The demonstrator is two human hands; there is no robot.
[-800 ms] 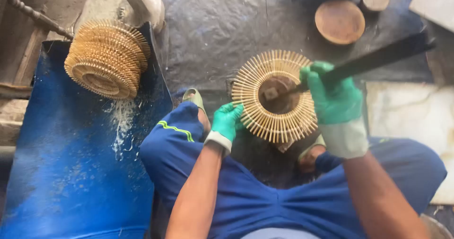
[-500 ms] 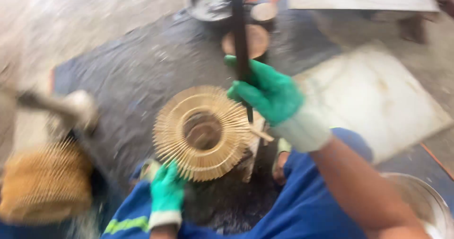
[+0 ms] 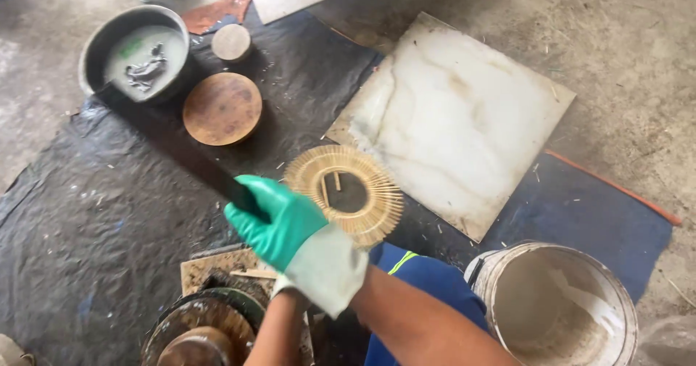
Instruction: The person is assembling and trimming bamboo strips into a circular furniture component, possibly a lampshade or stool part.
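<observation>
Swung leftward, the right hand point(image 3: 279, 221) grips a flat dark blade point(image 3: 170, 143); ribbed straw ring point(image 3: 344, 194) lies behind.

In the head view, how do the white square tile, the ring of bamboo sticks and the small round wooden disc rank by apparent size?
Largest to smallest:
1. white square tile
2. ring of bamboo sticks
3. small round wooden disc
The disc lies farther from the camera, but the difference looks clear.

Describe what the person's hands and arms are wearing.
One gloved hand is plainly visible: the glove has a green coated palm and fingers and a pale grey knit cuff at the wrist. The forearms behind it are bare, with no sleeves. The other hand is hidden. Blue trousers with a yellow-green stripe show below.
</observation>
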